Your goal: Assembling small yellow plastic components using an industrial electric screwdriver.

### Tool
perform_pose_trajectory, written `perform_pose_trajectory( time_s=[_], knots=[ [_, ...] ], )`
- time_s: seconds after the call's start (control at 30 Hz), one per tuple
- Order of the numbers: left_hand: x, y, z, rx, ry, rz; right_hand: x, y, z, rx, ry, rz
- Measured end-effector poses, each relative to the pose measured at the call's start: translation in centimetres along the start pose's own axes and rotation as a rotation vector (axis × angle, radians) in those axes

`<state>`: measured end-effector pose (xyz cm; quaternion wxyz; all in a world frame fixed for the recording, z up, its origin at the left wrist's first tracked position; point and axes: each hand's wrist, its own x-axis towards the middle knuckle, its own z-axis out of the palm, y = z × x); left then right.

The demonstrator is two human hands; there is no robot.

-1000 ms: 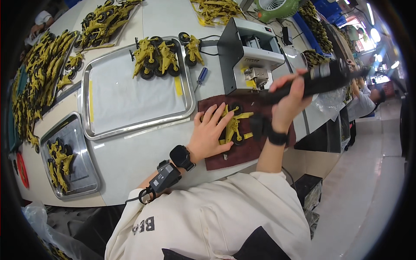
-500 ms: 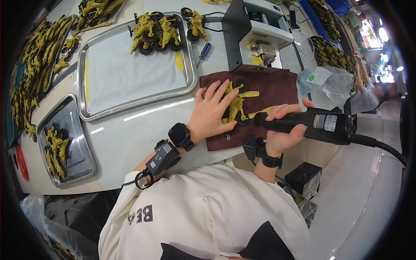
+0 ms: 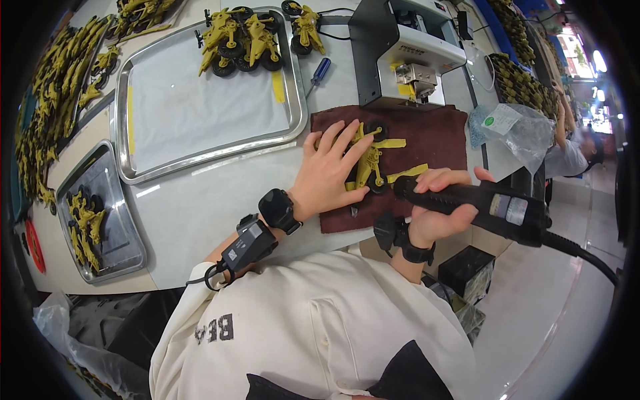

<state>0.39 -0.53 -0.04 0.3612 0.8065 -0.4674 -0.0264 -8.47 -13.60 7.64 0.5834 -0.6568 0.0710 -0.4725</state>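
Observation:
On a dark red cloth [image 3: 437,133] lies a yellow toy vehicle with black wheels [image 3: 369,163]. My left hand [image 3: 327,167] rests on its left side, fingers stretched and spread, thumb along its near end; part of the toy is hidden beneath the palm. My right hand [image 3: 440,213] is wrapped round a black corded power tool, probably an electric screwdriver [image 3: 480,200]. Its front end points left, just right of the toy's near wheel; I cannot tell whether it touches. A loose yellow strip [image 3: 408,173] lies between the tool and the toy.
A metal tray [image 3: 213,168] at the back left holds several yellow toys [image 3: 245,43]. Near it lie a blue-handled screwdriver [image 3: 321,71] and a boxy machine [image 3: 407,60]. A smaller tray [image 3: 123,250] is at left, a plastic bag [image 3: 523,137] at right. Another person sits far right.
The tool's rear end has tilted down and slightly toward me in my right hand. My left hand stays on the toy; the whole view has shifted slightly.

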Motion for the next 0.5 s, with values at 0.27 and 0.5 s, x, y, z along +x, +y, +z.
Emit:
perform_pose_trajectory(
  time_s=[0.27,0.5],
  knots=[
    [0.08,0.0,0.05,0.003,-0.009,-0.002,-0.07,0.73,0.57,0.066,0.058,0.079],
    [0.21,-0.06,0.3,-0.038,-0.03,-0.031,-0.57,1.03,0.5,0.121,-0.139,0.139]
  ],
)
